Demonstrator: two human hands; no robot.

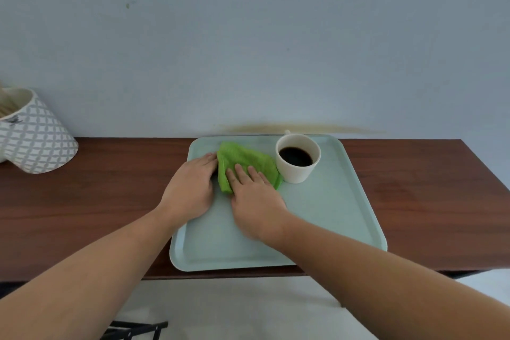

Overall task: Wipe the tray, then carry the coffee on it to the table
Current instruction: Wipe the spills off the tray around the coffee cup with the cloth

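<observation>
A pale green tray [331, 218] lies on a dark wooden shelf [110, 201] against the wall. A white cup of black coffee [297, 159] stands on the tray's far right part. A bright green cloth [242, 159] lies folded on the tray's far left part, touching the cup's base. My right hand [256, 199] rests flat on the cloth's near part with fingers spread. My left hand [190, 188] lies over the tray's left rim, its fingertips at the cloth's left edge.
A white pot with a grey lattice pattern [33, 132] stands on the shelf at the far left. The pale blue wall [248, 50] rises right behind the tray. The shelf's front edge runs just under the tray's near rim. A black frame [138, 330] shows on the floor below.
</observation>
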